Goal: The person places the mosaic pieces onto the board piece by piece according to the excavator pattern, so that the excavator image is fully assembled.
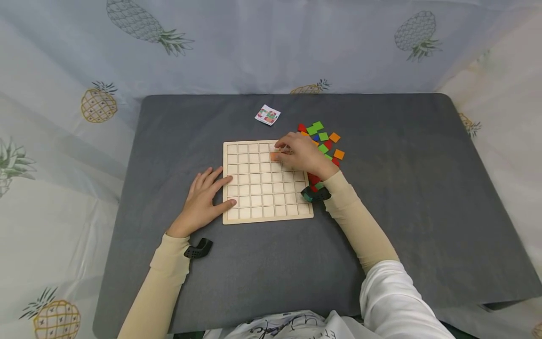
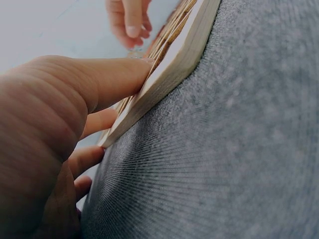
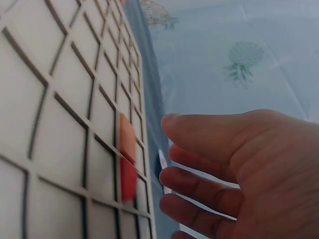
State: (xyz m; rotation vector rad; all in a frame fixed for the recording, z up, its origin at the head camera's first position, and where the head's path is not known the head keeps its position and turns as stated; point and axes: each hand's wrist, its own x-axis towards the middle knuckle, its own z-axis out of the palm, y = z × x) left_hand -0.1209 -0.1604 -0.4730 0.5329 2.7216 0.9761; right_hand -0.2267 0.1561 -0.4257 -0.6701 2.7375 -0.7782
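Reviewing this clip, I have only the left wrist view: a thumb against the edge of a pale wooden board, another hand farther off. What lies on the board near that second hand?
Observer: Near the right hand, a flat orange tile and a flat red tile sit side by side on the pale wooden grid board.
Operator: And beside it?
Observer: Loose red, green, orange and blue square tiles lie along its right side.
Operator: Anything past its far edge?
Observer: A small white card, printed in red and green, lies on the dark grey tabletop.
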